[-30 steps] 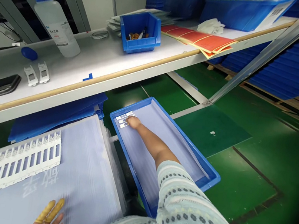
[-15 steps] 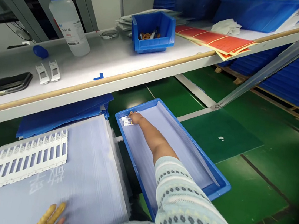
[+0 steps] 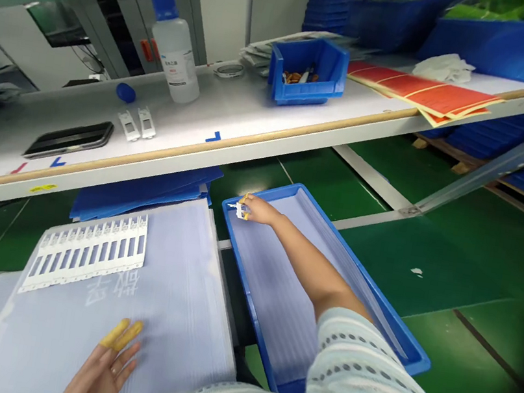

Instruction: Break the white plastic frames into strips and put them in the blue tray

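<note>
My right hand (image 3: 258, 210) reaches into the far left corner of a long blue tray (image 3: 252, 310). Its fingers, some in yellow finger cots, are closed on a small white plastic part (image 3: 240, 211), partly hidden by the fingers. I cannot tell whether it is one part or more. My left hand (image 3: 112, 361) hovers over a stack of pale plastic sheets (image 3: 175, 315), fingers spread and holding nothing; two fingertips wear yellow cots. Beyond it on the stack, a row of white plastic parts with rectangular windows (image 3: 88, 254) lies side by side.
A shelf edge (image 3: 271, 135) crosses above the stack and tray. On the shelf are a phone (image 3: 71, 140), two white parts (image 3: 137, 124), a bottle (image 3: 177, 59), a blue bin (image 3: 307, 75) and red sheets (image 3: 420, 92). A slanted metal leg (image 3: 484, 157) stands at right.
The camera view has shifted, and more of my left hand shows over the stack. In the tray corner, the white plastic lay flatter under my right hand; now it is tilted between the fingers.
</note>
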